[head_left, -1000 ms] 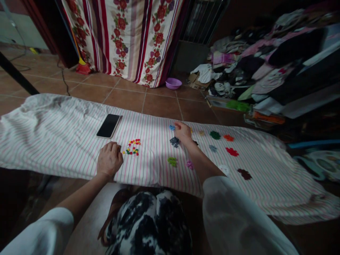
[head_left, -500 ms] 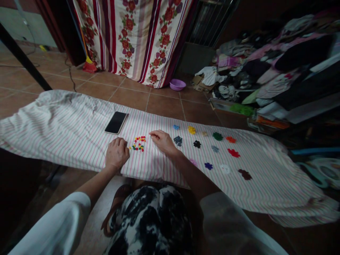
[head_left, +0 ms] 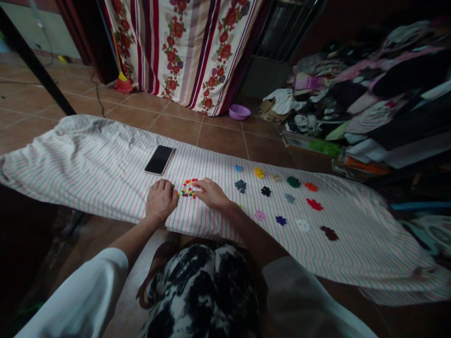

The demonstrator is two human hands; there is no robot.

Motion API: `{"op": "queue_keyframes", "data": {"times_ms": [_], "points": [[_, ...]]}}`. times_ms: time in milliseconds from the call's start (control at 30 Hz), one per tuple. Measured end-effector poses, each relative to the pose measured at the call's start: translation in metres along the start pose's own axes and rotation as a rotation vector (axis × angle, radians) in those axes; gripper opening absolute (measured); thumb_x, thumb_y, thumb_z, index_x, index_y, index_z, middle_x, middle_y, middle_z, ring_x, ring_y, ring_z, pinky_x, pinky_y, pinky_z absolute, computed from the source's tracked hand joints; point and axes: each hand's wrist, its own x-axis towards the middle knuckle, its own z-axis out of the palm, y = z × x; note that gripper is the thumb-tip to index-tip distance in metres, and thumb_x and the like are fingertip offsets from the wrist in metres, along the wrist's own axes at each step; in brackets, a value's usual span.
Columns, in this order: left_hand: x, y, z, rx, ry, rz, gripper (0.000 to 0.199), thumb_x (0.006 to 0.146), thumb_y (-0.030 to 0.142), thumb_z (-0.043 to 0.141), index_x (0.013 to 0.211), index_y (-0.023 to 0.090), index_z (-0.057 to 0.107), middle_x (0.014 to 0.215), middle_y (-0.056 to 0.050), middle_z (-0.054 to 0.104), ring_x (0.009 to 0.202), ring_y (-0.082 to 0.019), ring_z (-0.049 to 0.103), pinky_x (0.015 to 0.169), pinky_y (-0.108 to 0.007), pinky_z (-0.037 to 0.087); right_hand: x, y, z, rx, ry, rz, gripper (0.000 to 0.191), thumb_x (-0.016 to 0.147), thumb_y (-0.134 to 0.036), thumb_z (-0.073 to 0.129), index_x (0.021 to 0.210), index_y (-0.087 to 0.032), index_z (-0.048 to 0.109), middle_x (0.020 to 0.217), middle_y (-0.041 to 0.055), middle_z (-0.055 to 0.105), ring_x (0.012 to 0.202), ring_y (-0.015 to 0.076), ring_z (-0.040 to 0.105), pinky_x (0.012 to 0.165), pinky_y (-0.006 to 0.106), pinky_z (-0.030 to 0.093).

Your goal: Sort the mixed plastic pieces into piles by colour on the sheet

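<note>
Small red, yellow and green pieces (head_left: 184,192) form a little ring-like figure on the striped cloth (head_left: 123,188). My right hand (head_left: 210,193) is at the figure's right side, its thumb and forefinger pinched together at the pieces; whatever is between the fingertips is too small to make out. Resting on the cloth just left of the figure is my left hand (head_left: 161,199), fingers curled, with the fingertips hidden. Little heaps sorted by colour lie to the right, among them yellow (head_left: 259,172), black (head_left: 266,191), red (head_left: 314,204) and brown (head_left: 329,233).
A phone (head_left: 159,159) lies behind my left hand. Beyond the cloth are a purple basin (head_left: 239,112) on the tiled floor, a flowered curtain (head_left: 197,51), a red broom (head_left: 123,84) and piled clothes (head_left: 366,94) at the right.
My right hand has moved left and slightly down, from beside the figure onto its right edge. The view has shifted a little; my left hand stays beside the figure.
</note>
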Motion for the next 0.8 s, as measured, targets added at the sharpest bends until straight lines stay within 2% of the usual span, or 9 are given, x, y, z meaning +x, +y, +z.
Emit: {"op": "queue_keyframes", "data": {"times_ms": [233, 400, 567, 800], "points": [[0.0, 0.0, 0.001, 0.018, 0.004, 0.009, 0.032, 0.09, 0.046, 0.043, 0.093, 0.017, 0.058, 0.1, -0.012, 0.061, 0.097, -0.029, 0.053, 0.082, -0.041, 0.04, 0.0, 0.005, 0.014, -0.024, -0.019, -0.032, 0.032, 0.087, -0.019, 0.06, 0.118, -0.021, 0.066, 0.105, 0.0059, 0.06, 0.09, 0.0153, 0.057, 0.081, 0.028, 0.044], [-0.001, 0.001, 0.001, 0.007, 0.016, 0.001, 0.026, 0.09, 0.039, 0.042, 0.091, 0.018, 0.057, 0.099, -0.012, 0.061, 0.096, -0.028, 0.053, 0.083, -0.041, 0.04, 0.0, 0.005, 0.014, -0.03, 0.026, -0.057, 0.032, 0.087, -0.015, 0.057, 0.117, -0.02, 0.066, 0.105, 0.0064, 0.06, 0.095, 0.0165, 0.057, 0.086, 0.029, 0.045], [-0.001, 0.001, 0.0, 0.009, 0.01, -0.002, 0.022, 0.089, 0.034, 0.042, 0.091, 0.018, 0.057, 0.096, -0.011, 0.061, 0.095, -0.028, 0.054, 0.083, -0.041, 0.04, 0.001, -0.002, 0.014, -0.008, 0.067, -0.168, 0.025, 0.09, -0.014, 0.054, 0.106, -0.023, 0.072, 0.101, 0.0041, 0.057, 0.095, 0.0143, 0.058, 0.088, 0.027, 0.045], [0.0, 0.002, -0.001, 0.003, 0.001, 0.0, 0.018, 0.088, 0.03, 0.043, 0.091, 0.018, 0.056, 0.096, -0.011, 0.06, 0.095, -0.028, 0.054, 0.081, -0.04, 0.04, 0.006, -0.014, 0.017, -0.08, 0.026, -0.231, 0.024, 0.088, -0.012, 0.058, 0.101, -0.025, 0.075, 0.096, 0.0032, 0.055, 0.093, 0.0149, 0.055, 0.086, 0.028, 0.046]]}}
